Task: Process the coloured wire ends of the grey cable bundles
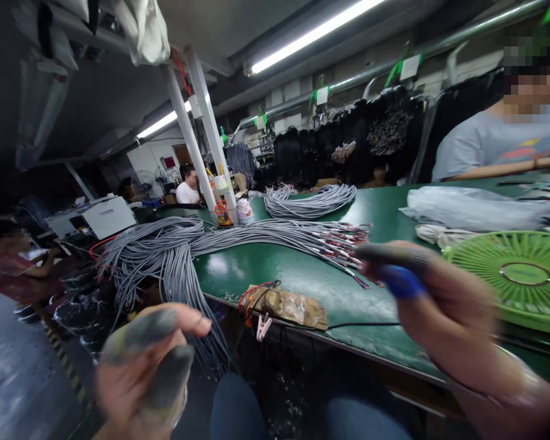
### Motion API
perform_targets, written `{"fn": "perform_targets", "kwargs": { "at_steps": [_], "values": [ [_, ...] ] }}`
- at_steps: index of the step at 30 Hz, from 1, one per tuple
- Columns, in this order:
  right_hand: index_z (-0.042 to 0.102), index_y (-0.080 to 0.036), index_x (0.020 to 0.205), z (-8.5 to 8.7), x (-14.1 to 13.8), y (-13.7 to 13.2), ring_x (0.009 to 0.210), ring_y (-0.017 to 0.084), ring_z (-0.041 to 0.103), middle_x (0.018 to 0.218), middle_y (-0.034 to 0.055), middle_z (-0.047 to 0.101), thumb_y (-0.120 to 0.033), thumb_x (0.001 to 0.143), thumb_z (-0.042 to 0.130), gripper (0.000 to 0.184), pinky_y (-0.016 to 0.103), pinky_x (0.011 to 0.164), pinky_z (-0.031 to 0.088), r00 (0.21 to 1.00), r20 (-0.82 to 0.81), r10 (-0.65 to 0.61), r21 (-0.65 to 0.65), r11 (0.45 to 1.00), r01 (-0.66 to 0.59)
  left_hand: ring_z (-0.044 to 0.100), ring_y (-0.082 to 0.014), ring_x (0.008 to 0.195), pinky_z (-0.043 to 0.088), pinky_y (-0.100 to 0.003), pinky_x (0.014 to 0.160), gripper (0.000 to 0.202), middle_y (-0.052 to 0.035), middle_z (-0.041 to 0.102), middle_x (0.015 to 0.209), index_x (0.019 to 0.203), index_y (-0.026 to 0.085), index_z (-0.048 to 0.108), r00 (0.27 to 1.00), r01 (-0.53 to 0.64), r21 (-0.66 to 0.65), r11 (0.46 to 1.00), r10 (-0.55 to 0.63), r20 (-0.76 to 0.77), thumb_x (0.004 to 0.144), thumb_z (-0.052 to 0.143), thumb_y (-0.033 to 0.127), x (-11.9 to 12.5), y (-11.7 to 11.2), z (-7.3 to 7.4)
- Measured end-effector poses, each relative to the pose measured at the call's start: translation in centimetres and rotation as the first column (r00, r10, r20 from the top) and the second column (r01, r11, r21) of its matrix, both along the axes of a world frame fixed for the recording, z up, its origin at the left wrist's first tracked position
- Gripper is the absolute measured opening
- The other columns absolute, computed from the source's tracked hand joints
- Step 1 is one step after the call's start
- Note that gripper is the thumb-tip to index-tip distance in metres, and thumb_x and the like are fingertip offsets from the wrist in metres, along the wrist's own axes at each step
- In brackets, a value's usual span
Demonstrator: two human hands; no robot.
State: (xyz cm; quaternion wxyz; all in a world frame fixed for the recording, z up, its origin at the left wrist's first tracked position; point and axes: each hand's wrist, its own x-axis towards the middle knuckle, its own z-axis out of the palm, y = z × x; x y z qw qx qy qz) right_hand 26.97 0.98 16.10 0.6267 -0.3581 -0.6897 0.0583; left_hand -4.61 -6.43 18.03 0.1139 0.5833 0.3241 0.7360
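Nearest, the left hand (142,366) shows at about eight o'clock from the middle of the view, loosely curled, its dark-covered thumb and forefinger standing apart. Opposite, at four o'clock, the right hand (458,305) is blurred, with a dark cover on the forefinger and a blue one (401,281) on the thumb; those tips lie close together, and I cannot tell whether they pinch anything.

Two knees (238,406) show towards six o'clock. Just above them, a taped brown block (293,305) sits at the edge of the green table (256,263), a pink clip (263,328) beside it.

The grey cables (178,235) sprawl from nine o'clock, some hanging over the near edge, while their coloured ends (348,241) point to three, near the right fingertips. A green fan (522,275) lies at three o'clock, with a clear plastic bag (476,205) behind it.

Beyond the cables, a grey coil (311,205) rests at two o'clock. Farther still, a co-worker in a grey shirt (472,143) sits at two, and black cables (339,146) hang at one.
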Motion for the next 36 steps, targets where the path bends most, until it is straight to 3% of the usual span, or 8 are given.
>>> {"fn": "perform_targets", "kwargs": {
  "at_steps": [3,6,10,12,18,22,28,36],
  "values": [
    [0.067,-0.018,0.096,-0.9,-0.9,7.5,0.075,0.019,0.062,0.082,0.0055,0.069,-0.04,0.084,0.052,0.029,0.031,0.069,0.049,0.984,0.166,0.064,-0.184,0.982,-0.033,0.067,-0.0216,0.078,0.057,-0.037,0.073,0.025,-0.0042,0.072,0.086,0.097,0.021,0.067,0.988,0.132,-0.124,0.984,-0.14,-0.06,0.073,0.07,0.022,0.8,6.5,-1.9],
    [0.068,-0.016,0.09,-5.8,-0.4,13.8,0.065,0.019,0.061,0.073,0.0057,0.069,-0.043,0.08,0.045,0.036,0.031,0.061,0.049,0.977,0.206,0.053,-0.421,0.906,0.04,0.067,-0.0219,0.087,0.054,-0.035,0.081,0.025,-0.0081,0.072,0.092,0.099,0.017,0.065,0.96,0.087,-0.369,0.925,-0.177,-0.217,0.077,0.067,0.028,0.0,13.0,-5.4],
    [0.068,-0.02,0.076,-11.6,0.8,17.8,0.062,0.021,0.062,0.067,0.0047,0.07,-0.044,0.074,0.044,0.034,0.031,0.059,0.048,0.963,0.269,-0.009,-0.582,0.795,0.17,0.066,-0.02,0.091,0.052,-0.031,0.082,0.025,-0.0091,0.07,0.098,0.102,0.016,0.062,0.875,-0.142,-0.505,0.851,-0.131,-0.466,0.082,0.058,0.031,-2.5,20.9,-10.0],
    [0.068,-0.021,0.076,-13.0,1.2,18.4,0.064,0.023,0.064,0.069,0.0046,0.071,-0.048,0.074,0.042,0.037,0.032,0.059,0.048,0.955,0.292,0.043,-0.615,0.774,0.153,0.064,-0.0185,0.095,0.051,-0.029,0.084,0.029,-0.0071,0.068,0.106,0.108,0.019,0.059,0.695,-0.389,-0.476,0.789,-0.089,-0.714,0.083,0.055,0.03,-3.5,24.4,-11.2],
    [0.072,-0.026,0.087,-13.7,1.5,19.3,0.086,0.029,0.068,0.091,0.0038,0.074,-0.051,0.069,0.048,0.039,0.037,0.077,0.053,0.957,0.253,0.142,-0.652,0.756,0.061,0.054,-0.0259,0.113,0.04,-0.036,0.098,0.039,-0.0085,0.062,0.118,0.109,0.02,0.058,0.506,-0.588,-0.381,0.714,-0.043,-0.861,0.073,0.063,0.036,-4.6,34.4,-11.3],
    [0.074,-0.032,0.076,-13.1,1.7,19.4,0.084,0.032,0.069,0.088,0.0019,0.075,-0.053,0.064,0.051,0.033,0.038,0.073,0.056,0.974,0.192,0.123,-0.689,0.723,0.045,0.032,-0.0308,0.133,0.028,-0.041,0.106,0.066,-0.0164,0.038,0.143,0.128,0.015,0.042,0.412,-0.702,-0.321,0.636,-0.004,-0.911,0.07,0.063,0.04,-5.7,40.2,-11.0],
    [0.074,-0.038,0.066,-14.4,2.2,20.3,0.085,0.036,0.068,0.086,0.0019,0.075,-0.061,0.055,0.055,0.032,0.042,0.072,0.057,0.991,0.097,0.094,-0.722,0.692,0.005,0.034,-0.0337,0.131,0.029,-0.043,0.104,0.072,-0.0217,0.032,0.145,0.133,0.013,0.032,0.305,-0.81,-0.247,0.532,0.023,-0.952,0.072,0.059,0.04,-8.4,44.1,-11.9],
    [0.073,-0.047,0.078,-20.4,4.2,22.6,0.094,0.035,0.065,0.095,0.0022,0.074,-0.062,0.064,0.056,0.027,0.043,0.08,0.055,0.994,0.051,0.094,-0.719,0.694,-0.028,0.053,-0.031,0.111,0.039,-0.038,0.095,0.056,-0.0146,0.058,0.117,0.112,0.016,0.051,0.16,-0.787,-0.185,0.589,-0.095,-0.983,0.066,0.063,0.045,-10.8,45.1,-10.3]
  ]
}}
